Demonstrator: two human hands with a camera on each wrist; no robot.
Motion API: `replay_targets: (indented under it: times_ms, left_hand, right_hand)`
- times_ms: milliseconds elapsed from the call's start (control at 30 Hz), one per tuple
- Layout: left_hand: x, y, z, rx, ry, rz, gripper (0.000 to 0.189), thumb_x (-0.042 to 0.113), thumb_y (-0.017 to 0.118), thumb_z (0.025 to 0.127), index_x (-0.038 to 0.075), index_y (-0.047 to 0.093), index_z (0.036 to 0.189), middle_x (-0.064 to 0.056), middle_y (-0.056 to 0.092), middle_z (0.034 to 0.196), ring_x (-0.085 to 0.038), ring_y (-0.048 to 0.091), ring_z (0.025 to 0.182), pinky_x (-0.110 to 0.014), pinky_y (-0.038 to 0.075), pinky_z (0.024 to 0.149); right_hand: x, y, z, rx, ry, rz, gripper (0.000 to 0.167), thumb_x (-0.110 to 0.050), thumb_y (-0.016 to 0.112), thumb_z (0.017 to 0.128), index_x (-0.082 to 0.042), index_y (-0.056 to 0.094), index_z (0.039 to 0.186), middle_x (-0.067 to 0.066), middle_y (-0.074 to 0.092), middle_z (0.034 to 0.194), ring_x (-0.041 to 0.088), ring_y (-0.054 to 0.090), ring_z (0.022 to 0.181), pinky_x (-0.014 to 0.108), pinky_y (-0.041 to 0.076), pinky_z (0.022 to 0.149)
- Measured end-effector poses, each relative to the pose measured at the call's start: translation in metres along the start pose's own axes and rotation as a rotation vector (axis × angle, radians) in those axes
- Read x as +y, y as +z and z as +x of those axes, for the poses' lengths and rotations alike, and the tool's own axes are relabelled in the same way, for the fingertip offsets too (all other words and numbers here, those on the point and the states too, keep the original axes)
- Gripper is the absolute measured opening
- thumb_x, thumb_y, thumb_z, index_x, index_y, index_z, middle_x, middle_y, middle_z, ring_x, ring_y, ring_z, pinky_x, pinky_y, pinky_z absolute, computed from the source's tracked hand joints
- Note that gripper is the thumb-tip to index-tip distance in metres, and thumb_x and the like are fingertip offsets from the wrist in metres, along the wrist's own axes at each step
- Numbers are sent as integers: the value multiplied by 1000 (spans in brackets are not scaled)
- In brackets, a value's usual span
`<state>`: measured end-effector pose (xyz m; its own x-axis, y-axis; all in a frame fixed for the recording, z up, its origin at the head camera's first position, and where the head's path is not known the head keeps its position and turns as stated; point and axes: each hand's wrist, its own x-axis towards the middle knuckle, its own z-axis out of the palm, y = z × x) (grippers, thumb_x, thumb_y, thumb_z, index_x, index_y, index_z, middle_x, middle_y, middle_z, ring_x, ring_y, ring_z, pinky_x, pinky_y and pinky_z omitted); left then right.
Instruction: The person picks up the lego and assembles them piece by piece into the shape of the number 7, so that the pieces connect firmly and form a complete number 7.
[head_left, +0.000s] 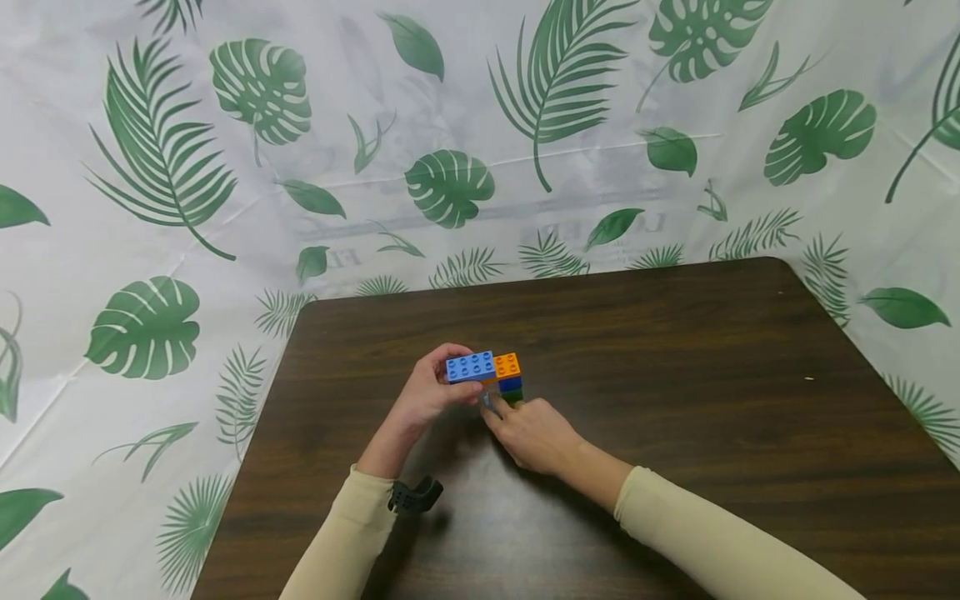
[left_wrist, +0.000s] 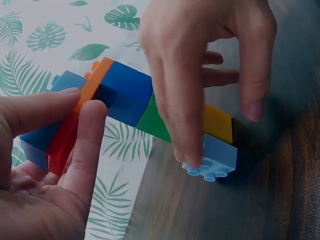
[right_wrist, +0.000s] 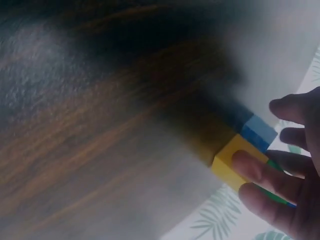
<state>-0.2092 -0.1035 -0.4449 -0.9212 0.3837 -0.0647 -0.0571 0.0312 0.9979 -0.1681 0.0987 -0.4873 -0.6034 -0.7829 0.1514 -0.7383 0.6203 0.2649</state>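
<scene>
A build of large toy bricks stands on the table, its stacked column made of an orange brick (head_left: 507, 364), a dark blue brick (left_wrist: 124, 92), a green brick (left_wrist: 155, 120) and a yellow brick (left_wrist: 218, 124). From its top a blue brick (head_left: 470, 365) sticks out sideways, over a red brick (left_wrist: 62, 146). My left hand (head_left: 438, 383) holds this overhanging end between thumb and fingers. Low on the build, a light blue brick (left_wrist: 215, 156) juts out. My right hand (head_left: 534, 433) reaches there, straight fingers against the lower bricks, thumb apart from them.
The dark wooden table (head_left: 675, 375) has rounded far corners. Behind it hangs a white leaf-print sheet (head_left: 337, 242). A black strap piece (head_left: 416, 496) projects from the left wrist. A small pale speck (head_left: 808, 378) lies at the right.
</scene>
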Motion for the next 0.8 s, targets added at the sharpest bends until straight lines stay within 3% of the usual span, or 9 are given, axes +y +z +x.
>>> replay_targets:
  times_ms: [133, 300, 467, 633, 800]
  left_hand:
    - [2, 2, 0, 27, 40, 70, 41, -3, 74, 84, 4, 58, 121, -18, 61, 113, -29, 63, 90, -36, 58, 72]
    - [1, 4, 1, 76, 75, 129, 41, -4, 76, 82, 3, 62, 120, -17, 65, 108, -26, 64, 81, -34, 58, 66]
    - [1, 6, 3, 96, 73, 146, 44, -6, 76, 81, 3, 62, 122, -16, 65, 110, -25, 64, 80, -34, 57, 66]
    - [11, 8, -2, 82, 75, 169, 45, -8, 74, 81, 0, 60, 124, -18, 65, 112, -25, 64, 82, -35, 57, 67]
    - [28, 13, -11, 73, 87, 186, 43, -9, 73, 82, -2, 59, 122, -19, 65, 111, -24, 63, 82, -33, 57, 68]
  right_hand:
    - [-1, 1, 1, 6, -7, -2, 38, -34, 64, 94, -12, 63, 125, 5, 60, 110, 11, 43, 56, 20, 28, 41]
    - [0, 2, 3, 6, -5, 72, 31, -32, 66, 93, -12, 66, 117, 5, 58, 105, 11, 45, 58, 20, 31, 42]
    - [0, 1, 0, -40, 31, 186, 13, -23, 69, 92, -13, 68, 100, 6, 55, 105, 12, 50, 64, 23, 46, 48]
    - [1, 1, -6, -79, 43, 219, 23, -15, 79, 84, -13, 71, 105, 10, 61, 115, 19, 63, 85, 32, 57, 69]
    - [4, -1, -13, -35, 32, 269, 25, -16, 80, 83, -17, 73, 107, 4, 65, 108, 17, 63, 89, 32, 56, 75]
